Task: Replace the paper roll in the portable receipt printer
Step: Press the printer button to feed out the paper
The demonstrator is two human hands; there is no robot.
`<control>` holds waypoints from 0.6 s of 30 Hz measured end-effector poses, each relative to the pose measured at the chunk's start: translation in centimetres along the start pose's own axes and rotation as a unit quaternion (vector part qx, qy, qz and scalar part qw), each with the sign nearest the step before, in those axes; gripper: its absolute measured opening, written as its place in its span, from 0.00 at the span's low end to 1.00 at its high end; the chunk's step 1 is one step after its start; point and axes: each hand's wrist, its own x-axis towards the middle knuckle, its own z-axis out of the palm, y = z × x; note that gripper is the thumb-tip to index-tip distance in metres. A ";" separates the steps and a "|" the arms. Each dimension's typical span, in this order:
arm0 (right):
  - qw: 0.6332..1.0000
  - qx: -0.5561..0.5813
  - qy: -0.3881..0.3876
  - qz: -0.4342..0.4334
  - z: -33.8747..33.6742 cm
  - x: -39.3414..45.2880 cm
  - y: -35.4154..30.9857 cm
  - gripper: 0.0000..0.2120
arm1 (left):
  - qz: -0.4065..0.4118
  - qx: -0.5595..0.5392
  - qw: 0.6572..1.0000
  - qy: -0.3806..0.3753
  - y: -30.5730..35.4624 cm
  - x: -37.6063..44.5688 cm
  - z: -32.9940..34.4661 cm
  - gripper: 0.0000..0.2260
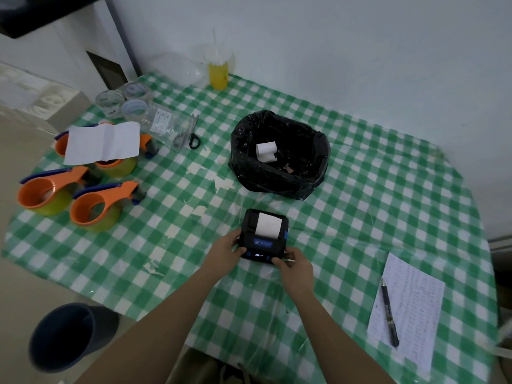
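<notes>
Gripping the small black portable receipt printer (pixel 264 235) at lower centre of the frame, my left hand (pixel 225 253) clasps its left side and my right hand (pixel 295 268) its right front corner. White paper (pixel 268 224) shows on top. Above it, a black-bagged bin (pixel 279 153) holds a white paper roll (pixel 266 151).

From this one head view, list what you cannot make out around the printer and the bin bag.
- Printer display: lit, but too small to read.
- Printer's near corners: covered by the left hand and the right hand.
- Bottom of the black bin bag: dark; only a white paper roll shows clearly.
- Writing on the sheet under the pen: too small to read.
</notes>
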 end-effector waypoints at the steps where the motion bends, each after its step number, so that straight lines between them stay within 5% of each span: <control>1: 1.000 -0.001 0.000 0.000 0.0 0.0 0.0 0.16 | 0.002 0.000 1.000 -0.001 0.0 0.0 0.0 0.24; 18: 1.000 -0.010 0.003 0.003 0.2 0.2 0.3 0.17 | 0.000 0.005 1.000 -0.004 -0.1 -0.1 -0.2 0.23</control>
